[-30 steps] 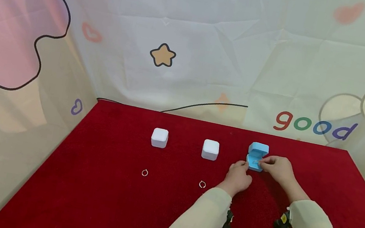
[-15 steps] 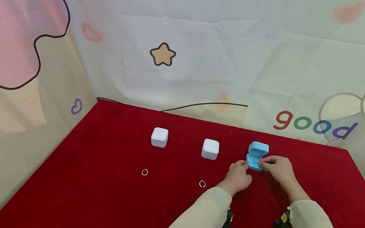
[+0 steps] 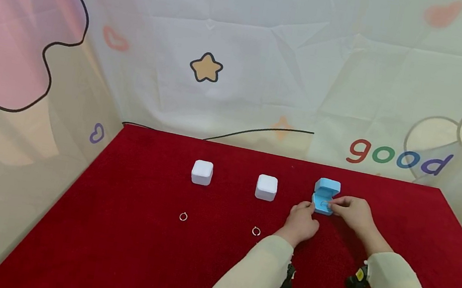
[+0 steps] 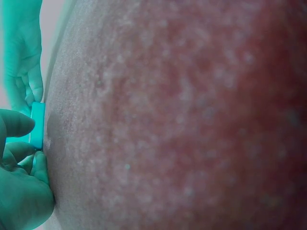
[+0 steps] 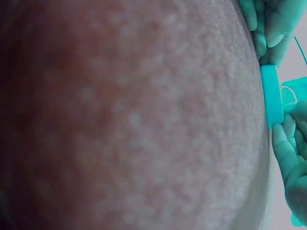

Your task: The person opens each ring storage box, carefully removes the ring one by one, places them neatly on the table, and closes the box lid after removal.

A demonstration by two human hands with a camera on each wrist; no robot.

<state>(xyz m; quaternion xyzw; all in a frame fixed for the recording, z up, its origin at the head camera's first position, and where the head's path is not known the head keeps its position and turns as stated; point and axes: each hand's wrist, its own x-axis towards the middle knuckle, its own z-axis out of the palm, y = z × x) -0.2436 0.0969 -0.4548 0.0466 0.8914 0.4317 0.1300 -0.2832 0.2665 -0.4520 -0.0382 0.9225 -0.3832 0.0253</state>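
A light blue ring box (image 3: 327, 185) stands open toward the right of the table, its lid tilted up at the back. Inside its base sits a thin ring (image 3: 324, 204), partly covered by fingertips. My right hand (image 3: 353, 214) pinches that ring from the right side; in the right wrist view, the ring's band (image 5: 289, 92) rises above the base. My left hand (image 3: 301, 223) holds the box at its left side. The left wrist view shows fingers (image 4: 19, 123) close against the blue base (image 4: 38, 125).
Two closed white ring boxes (image 3: 201, 172) (image 3: 267, 188) stand in a row left of the blue one. In front of them lie two rings (image 3: 183, 216) (image 3: 256, 231) on the red cloth (image 3: 128, 248). A printed curtain (image 3: 262, 58) hangs behind the table.
Both hands stay at the blue box, almost still. The ring between the right fingertips shifts very slightly within the base; the head view tilts a little.
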